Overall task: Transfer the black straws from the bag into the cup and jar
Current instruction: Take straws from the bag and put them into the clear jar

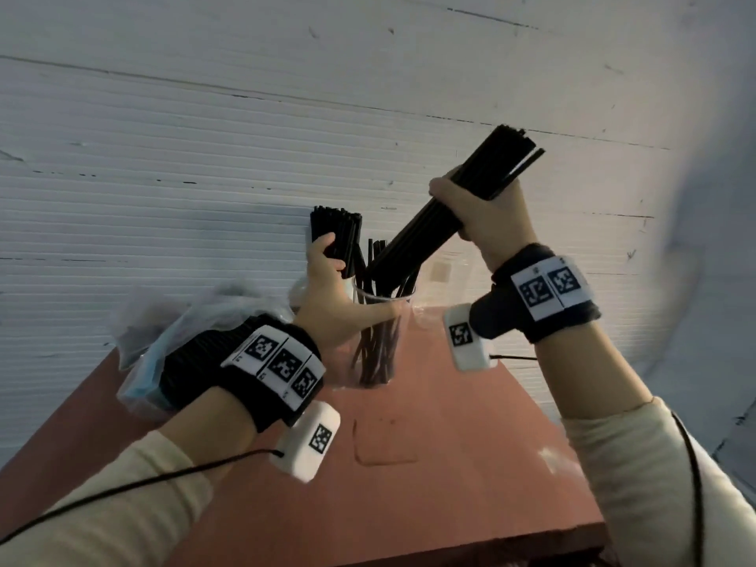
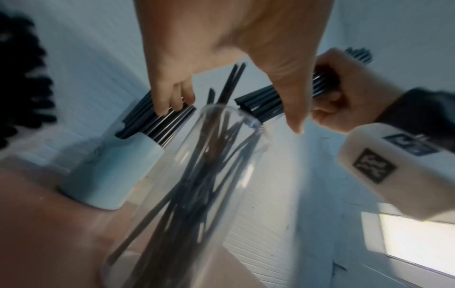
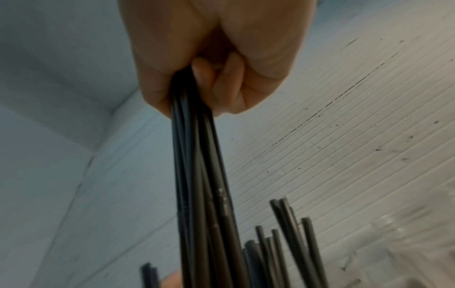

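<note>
My left hand [image 1: 323, 276] grips a bundle of black straws [image 1: 337, 235] that stands upright in a white cup [image 2: 110, 171]. Its thumb [image 2: 290, 109] stretches across to the rim of a clear cup [image 1: 378, 341] with several loose straws in it. My right hand [image 1: 470, 206] holds a second, thicker bundle of straws [image 1: 413, 243] tilted, its lower end at the clear cup's mouth. In the right wrist view this hand [image 3: 209, 78] is wrapped tight round that bundle [image 3: 204, 175]. The bag [image 1: 196, 317] lies at the left, partly hidden by my left wrist.
Everything stands on a reddish-brown table [image 1: 409, 464] against a white ribbed wall [image 1: 204, 157]. A clear jar [image 1: 446, 288] with a pale label stands just right of the clear cup. The table's front edge [image 1: 450, 550] is close below.
</note>
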A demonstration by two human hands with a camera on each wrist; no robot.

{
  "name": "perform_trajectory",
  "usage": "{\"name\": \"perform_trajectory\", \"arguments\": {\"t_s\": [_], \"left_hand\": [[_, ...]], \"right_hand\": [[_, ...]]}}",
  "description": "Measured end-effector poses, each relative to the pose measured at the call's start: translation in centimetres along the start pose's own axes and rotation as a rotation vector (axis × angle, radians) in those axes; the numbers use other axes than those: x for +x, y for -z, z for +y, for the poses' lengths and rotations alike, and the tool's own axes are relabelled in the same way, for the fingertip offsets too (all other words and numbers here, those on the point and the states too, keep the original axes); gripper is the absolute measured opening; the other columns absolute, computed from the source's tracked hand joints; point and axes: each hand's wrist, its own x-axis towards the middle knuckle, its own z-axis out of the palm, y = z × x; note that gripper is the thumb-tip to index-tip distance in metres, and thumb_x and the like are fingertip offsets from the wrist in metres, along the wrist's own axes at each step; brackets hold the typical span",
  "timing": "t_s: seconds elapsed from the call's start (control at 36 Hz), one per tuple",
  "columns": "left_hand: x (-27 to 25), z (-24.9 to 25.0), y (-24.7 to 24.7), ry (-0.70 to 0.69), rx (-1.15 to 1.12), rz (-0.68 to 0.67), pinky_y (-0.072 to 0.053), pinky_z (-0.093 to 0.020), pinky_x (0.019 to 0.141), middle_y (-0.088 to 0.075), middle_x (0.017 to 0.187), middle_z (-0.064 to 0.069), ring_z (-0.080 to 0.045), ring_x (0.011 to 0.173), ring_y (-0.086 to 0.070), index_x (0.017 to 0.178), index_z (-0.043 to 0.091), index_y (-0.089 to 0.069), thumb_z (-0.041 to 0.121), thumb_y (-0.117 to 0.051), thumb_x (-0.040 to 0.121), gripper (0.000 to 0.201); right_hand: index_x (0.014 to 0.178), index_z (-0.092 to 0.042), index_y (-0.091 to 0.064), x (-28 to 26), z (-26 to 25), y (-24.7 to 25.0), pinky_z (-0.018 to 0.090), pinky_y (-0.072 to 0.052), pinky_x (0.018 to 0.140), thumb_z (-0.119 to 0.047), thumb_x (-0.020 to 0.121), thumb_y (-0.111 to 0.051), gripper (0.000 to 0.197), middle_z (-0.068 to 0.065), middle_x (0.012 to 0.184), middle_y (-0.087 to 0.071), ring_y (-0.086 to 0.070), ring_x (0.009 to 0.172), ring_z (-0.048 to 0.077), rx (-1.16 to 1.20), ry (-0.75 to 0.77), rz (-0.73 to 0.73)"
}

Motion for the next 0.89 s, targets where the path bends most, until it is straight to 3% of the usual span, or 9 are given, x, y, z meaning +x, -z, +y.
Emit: {"name": "perform_trajectory", "arguments": {"t_s": [0.11,0.19,0.31,0.39,0.56,0.64,0.75,0.83,0.89], "left_hand": [[2.1,-0.6,-0.8,0.139,-0.042,-0.140,-0.029,-0.035,0.113,-0.023,0.153,-0.004,-0.018,0.141,-0.027,0.152,0.028,0.012,0.036,-0.091,0.061,0.137],[2.7,-1.2,-1.1,0.161,-0.051,-0.168,-0.039,-0.036,0.108,-0.042,0.144,-0.002,-0.015,0.130,-0.045,0.151,0.025,-0.006,0.041,-0.092,0.051,0.133],[2.8,-2.0,-1.5,0.122,-0.036,-0.183,-0.050,-0.028,0.092,-0.063,0.109,0.008,-0.003,0.099,-0.060,0.127,0.018,-0.048,0.026,-0.089,0.066,0.074],[3.0,-2.4,-1.3,0.099,-0.031,-0.193,-0.050,-0.025,0.089,-0.065,0.110,0.008,-0.005,0.102,-0.062,0.124,0.022,-0.052,0.030,-0.089,0.065,0.071],[3.0,-2.3,-1.2,0.084,-0.012,-0.193,-0.041,-0.015,0.084,-0.061,0.116,0.014,0.003,0.106,-0.055,0.131,0.025,-0.049,0.031,-0.088,0.066,0.076],[2.9,-2.2,-1.1,0.097,-0.005,-0.198,-0.040,-0.022,0.093,-0.060,0.119,0.013,-0.004,0.110,-0.055,0.133,0.025,-0.047,0.033,-0.088,0.067,0.078],[2.7,-1.9,-1.1,0.100,-0.006,-0.190,-0.041,-0.019,0.090,-0.061,0.114,0.016,0.000,0.105,-0.056,0.130,0.026,-0.049,0.032,-0.087,0.068,0.073],[2.6,-1.8,-1.0,0.097,0.004,-0.200,-0.041,-0.014,0.083,-0.061,0.112,0.017,0.003,0.103,-0.056,0.128,0.027,-0.049,0.032,-0.087,0.069,0.071],[2.5,-1.7,-1.0,0.096,0.010,-0.197,-0.043,-0.013,0.082,-0.062,0.111,0.016,0.000,0.103,-0.059,0.127,0.027,-0.049,0.032,-0.087,0.069,0.069]], "right_hand": [[0.075,-0.010,-0.060,2.1,1.2,-0.9,0.019,-0.039,0.047,-0.021,0.079,-0.070,0.015,-0.002,0.063,-0.054,-0.050,0.052,0.006,-0.155,-0.039,-0.060],[0.075,-0.010,-0.060,2.4,2.1,-2.0,0.020,-0.038,0.045,-0.024,0.079,-0.072,0.019,0.001,0.061,-0.051,-0.045,0.045,0.006,-0.276,-0.072,-0.162],[0.064,-0.013,-0.054,2.4,3.2,-3.1,0.021,-0.035,0.041,-0.028,0.077,-0.073,0.028,-0.003,0.050,-0.047,-0.042,0.038,0.007,-0.374,-0.158,-0.326],[0.067,-0.011,-0.063,1.9,3.6,-3.4,0.021,-0.039,0.042,-0.035,0.079,-0.072,0.029,0.001,0.049,-0.055,-0.046,0.039,0.011,-0.469,-0.184,-0.461],[0.075,-0.016,-0.066,0.8,3.9,-3.1,0.020,-0.042,0.048,-0.043,0.079,-0.074,0.028,-0.007,0.052,-0.058,-0.051,0.043,0.004,-0.472,-0.202,-0.508],[0.095,-0.021,-0.065,0.3,4.0,-3.2,0.023,-0.043,0.065,-0.052,0.076,-0.074,0.037,-0.008,0.084,-0.064,-0.058,0.077,0.006,-0.559,-0.097,-0.377],[0.138,-0.021,-0.041,-0.4,4.5,-3.9,0.030,-0.040,0.097,-0.043,0.080,-0.072,0.069,0.000,0.133,-0.047,-0.046,0.118,0.016,-0.536,0.158,-0.241],[0.144,-0.019,-0.038,-0.7,5.0,-4.5,0.032,-0.032,0.111,-0.029,0.092,-0.058,0.057,0.001,0.147,-0.040,-0.040,0.133,0.016,-0.547,0.307,-0.344],[0.143,-0.021,-0.042,-1.0,5.2,-4.6,0.032,-0.036,0.109,-0.028,0.098,-0.049,0.046,0.001,0.143,-0.048,-0.045,0.130,0.016,-0.614,0.280,-0.446]]}}
